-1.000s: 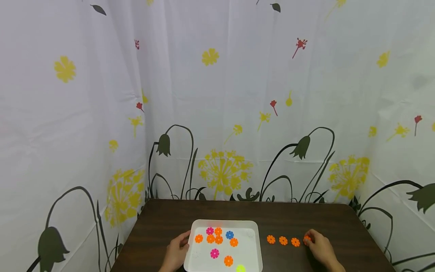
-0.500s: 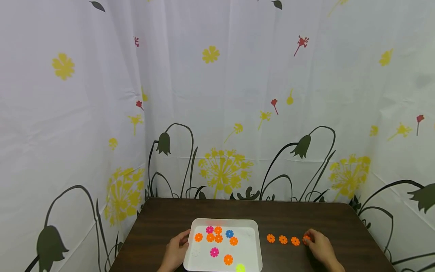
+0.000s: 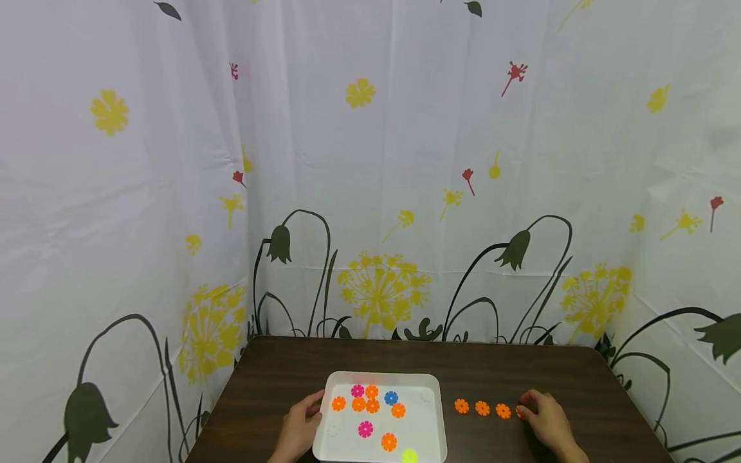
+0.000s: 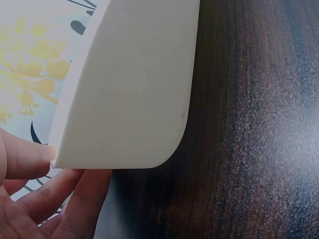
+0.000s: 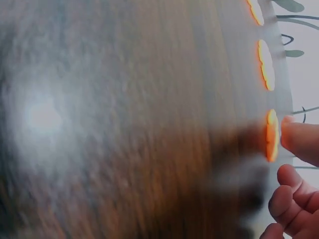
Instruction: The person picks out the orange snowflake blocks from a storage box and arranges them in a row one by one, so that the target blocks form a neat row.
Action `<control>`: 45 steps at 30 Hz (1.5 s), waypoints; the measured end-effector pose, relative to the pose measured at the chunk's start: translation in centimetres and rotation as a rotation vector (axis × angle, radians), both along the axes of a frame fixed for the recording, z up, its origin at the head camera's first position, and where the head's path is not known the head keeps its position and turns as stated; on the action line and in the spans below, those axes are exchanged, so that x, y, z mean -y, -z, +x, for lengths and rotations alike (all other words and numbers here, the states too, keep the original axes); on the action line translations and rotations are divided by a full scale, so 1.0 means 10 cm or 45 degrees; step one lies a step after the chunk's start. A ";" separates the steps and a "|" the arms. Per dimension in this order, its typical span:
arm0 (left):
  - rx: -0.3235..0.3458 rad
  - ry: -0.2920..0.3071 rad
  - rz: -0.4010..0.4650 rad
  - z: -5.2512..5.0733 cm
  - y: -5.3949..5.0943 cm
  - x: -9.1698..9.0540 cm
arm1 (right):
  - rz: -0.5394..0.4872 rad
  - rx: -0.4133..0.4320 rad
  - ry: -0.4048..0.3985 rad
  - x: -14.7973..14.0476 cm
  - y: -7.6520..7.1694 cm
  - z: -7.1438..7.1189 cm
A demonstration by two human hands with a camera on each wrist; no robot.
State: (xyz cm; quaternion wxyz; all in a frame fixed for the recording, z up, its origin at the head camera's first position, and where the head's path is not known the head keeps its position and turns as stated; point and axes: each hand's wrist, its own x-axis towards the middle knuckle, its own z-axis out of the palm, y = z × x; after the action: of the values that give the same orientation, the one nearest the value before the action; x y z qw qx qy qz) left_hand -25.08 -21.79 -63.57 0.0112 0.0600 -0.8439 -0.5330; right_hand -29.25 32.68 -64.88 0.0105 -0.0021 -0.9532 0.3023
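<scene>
A white tray (image 3: 431, 437) lies in the lower middle of the head view. My left hand (image 3: 297, 427) grips its left edge, thumb (image 4: 30, 162) on the rim and fingers below. Inside the tray lie several orange flower-shaped discs (image 3: 389, 442), two pink ones (image 3: 365, 429), a blue one (image 3: 391, 398) and a yellow-green one (image 3: 409, 456). To its right, orange discs form a row on the table. My right hand (image 3: 547, 421) holds thumb and forefinger at the row's rightmost orange disc (image 3: 519, 411), partly covering it. In the right wrist view, the other fingers curl beside it.
The dark wooden table (image 3: 370, 355) has its far edge before a white curtain (image 3: 405, 161) printed with flowers. Further orange discs (image 3: 482, 409) lie spaced between the tray and my right hand. Faint clear discs (image 3: 426, 395) seem to lie in the tray.
My right thumb and the disc at its tip have shifted very slightly left, and the thumb covers more of the disc. The left hand and the tray have stayed in place.
</scene>
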 end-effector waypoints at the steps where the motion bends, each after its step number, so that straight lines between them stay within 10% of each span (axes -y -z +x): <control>1: -0.003 0.003 0.001 0.00 0.00 0.00 | -0.002 -0.005 0.000 0.00 -0.02 0.01; 17: -0.024 -0.032 -0.043 0.00 0.00 -0.02 | -0.194 -0.107 0.003 0.37 -0.32 -0.04; 31: -0.023 -0.037 -0.044 0.00 0.01 -0.01 | -0.325 -0.239 -0.193 1.08 -0.52 -0.16; 45: -0.006 -0.031 -0.058 -0.02 0.03 -0.01 | -0.289 -0.181 -0.446 1.69 -0.41 -0.29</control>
State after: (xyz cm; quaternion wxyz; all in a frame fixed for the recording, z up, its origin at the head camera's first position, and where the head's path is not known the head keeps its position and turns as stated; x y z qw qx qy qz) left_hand -25.23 -21.65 -63.83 0.0211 0.0686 -0.8549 -0.5138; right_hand -32.11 15.76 -60.74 0.0246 0.1836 -0.8957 0.4043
